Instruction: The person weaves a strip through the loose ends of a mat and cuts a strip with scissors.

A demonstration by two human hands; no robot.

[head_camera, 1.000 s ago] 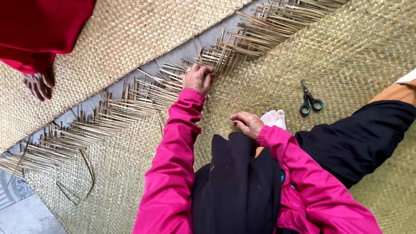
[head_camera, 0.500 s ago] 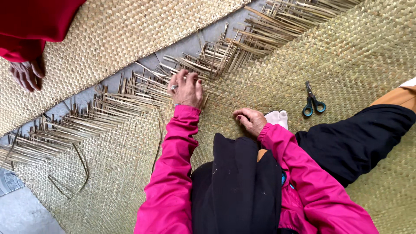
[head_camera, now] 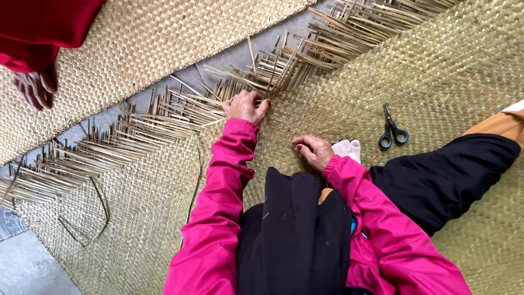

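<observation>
The woven straw mat (head_camera: 436,82) lies flat on the floor under the person, its loose strands (head_camera: 180,117) fringing the unfinished edge. The strands look light, stiff and brittle, best pinched near the weave. The left hand (head_camera: 245,106) is closed on strands at that edge; the right hand (head_camera: 314,150) rests loosely curled on the mat, holding nothing. Since half a second ago the left hand has shifted slightly along the fringe.

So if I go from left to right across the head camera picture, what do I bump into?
Another person's hand → left hand on the loose straw ends → right hand → white sock → scissors.
</observation>
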